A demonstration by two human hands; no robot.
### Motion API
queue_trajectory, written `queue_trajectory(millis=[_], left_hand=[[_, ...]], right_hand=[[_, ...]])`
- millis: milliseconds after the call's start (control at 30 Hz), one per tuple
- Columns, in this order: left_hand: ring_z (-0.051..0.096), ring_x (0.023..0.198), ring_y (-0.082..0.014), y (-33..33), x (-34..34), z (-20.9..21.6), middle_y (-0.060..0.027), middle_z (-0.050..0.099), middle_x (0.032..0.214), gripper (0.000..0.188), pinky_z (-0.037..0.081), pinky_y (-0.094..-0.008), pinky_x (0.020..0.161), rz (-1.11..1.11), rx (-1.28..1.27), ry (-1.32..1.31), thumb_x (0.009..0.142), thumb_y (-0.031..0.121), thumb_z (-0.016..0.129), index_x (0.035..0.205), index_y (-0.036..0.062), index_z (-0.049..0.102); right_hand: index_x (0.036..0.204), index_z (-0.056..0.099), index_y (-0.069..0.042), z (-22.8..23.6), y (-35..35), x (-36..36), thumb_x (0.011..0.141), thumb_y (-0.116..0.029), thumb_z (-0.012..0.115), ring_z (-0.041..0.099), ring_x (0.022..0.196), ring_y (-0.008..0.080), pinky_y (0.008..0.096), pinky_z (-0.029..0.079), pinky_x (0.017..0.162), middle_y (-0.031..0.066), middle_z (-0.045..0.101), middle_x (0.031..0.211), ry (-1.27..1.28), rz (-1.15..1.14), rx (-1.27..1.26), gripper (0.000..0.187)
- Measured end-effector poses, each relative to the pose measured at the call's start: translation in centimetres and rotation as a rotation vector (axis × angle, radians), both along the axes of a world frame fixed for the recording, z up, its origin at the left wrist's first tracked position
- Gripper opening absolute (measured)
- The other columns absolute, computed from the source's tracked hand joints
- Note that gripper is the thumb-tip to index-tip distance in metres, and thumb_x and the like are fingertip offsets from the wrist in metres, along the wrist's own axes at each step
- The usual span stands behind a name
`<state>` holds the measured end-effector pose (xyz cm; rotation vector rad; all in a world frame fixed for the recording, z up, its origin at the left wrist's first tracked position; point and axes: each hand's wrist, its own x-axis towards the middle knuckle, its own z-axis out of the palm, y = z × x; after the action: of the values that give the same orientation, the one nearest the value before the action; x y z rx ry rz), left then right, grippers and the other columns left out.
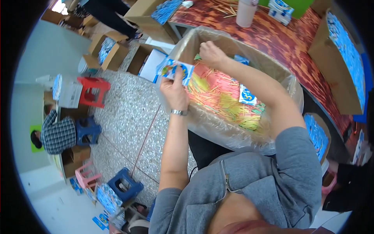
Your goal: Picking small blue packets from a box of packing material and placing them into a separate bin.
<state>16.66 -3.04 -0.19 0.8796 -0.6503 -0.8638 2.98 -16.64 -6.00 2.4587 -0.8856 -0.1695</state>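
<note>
My left hand (174,93) pinches a blue-and-white printed packet (187,73) over the left side of a large box lined with clear plastic (218,126). Thin sticks (224,103) in pink, yellow, orange and green fill the box. At its far end my right hand (212,54) is closed, knuckles up, just above the sticks. A bit of green shows beside its fingertips; whether the fingers hold it is hidden. One blue-and-white packet (247,96) lies on the sticks under my right forearm, and another blue packet (241,59) rests near the far wall.
A red-brown patterned table (210,19) stands beyond, bearing a pale cup (246,13) and loose sticks. Cartons of blue packets stand at the right (343,58) and far left (107,50). Plastic stools (93,91) and a seated person (58,132) are on the left.
</note>
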Motion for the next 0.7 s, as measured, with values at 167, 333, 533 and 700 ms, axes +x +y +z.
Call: queue_trajectory(millis=[167, 333, 533, 700], left_hand=[[0.059, 0.085, -0.0083, -0.1, 0.1, 0.2, -0.0035, 0.064, 0.099, 0.017, 0.047, -0.0238, 0.074, -0.066, -0.023, 0.078, 0.087, 0.003, 0.065, 0.103, -0.0004, 0.061], [0.059, 0.084, -0.0086, -0.8, -0.3, 0.5, -0.0025, 0.064, 0.098, 0.017, 0.048, -0.025, 0.074, -0.08, 0.071, 0.124, 0.088, 0.006, 0.065, 0.103, 0.0004, 0.061], [0.06, 0.08, -0.0089, -1.1, -2.5, 0.7, -0.0007, 0.064, 0.092, 0.016, 0.05, -0.0258, 0.073, -0.21, 0.101, 0.275, 0.087, 0.011, 0.067, 0.101, 0.0046, 0.062], [0.059, 0.076, -0.007, -0.5, -5.1, 0.4, -0.0012, 0.065, 0.093, 0.015, 0.048, -0.0248, 0.065, -0.288, 0.087, 0.16, 0.088, 0.013, 0.066, 0.099, 0.0028, 0.063]], right_hand=[[0.089, 0.058, -0.002, 4.3, 3.3, -4.1, 0.092, -0.023, 0.046, 0.06, 0.078, 0.0215, 0.0376, 0.049, 0.07, 0.0083, 0.063, 0.084, -0.488, -0.106, 0.729, 0.024], [0.088, 0.052, -0.002, 6.1, 7.5, -6.4, 0.097, -0.031, 0.042, 0.06, 0.068, 0.013, 0.0285, 0.05, 0.06, 0.0049, 0.059, 0.078, -0.825, -0.274, 1.574, 0.031], [0.094, 0.053, -0.005, 7.3, 10.2, -7.2, 0.097, -0.029, 0.043, 0.057, 0.068, 0.0098, 0.0246, 0.048, 0.063, 0.0028, 0.059, 0.081, -0.899, -0.226, 1.843, 0.026], [0.097, 0.053, -0.006, 6.9, 11.5, -6.7, 0.099, -0.025, 0.045, 0.057, 0.066, 0.0076, 0.0207, 0.047, 0.059, 0.0023, 0.06, 0.082, -1.106, -0.218, 2.174, 0.021]])
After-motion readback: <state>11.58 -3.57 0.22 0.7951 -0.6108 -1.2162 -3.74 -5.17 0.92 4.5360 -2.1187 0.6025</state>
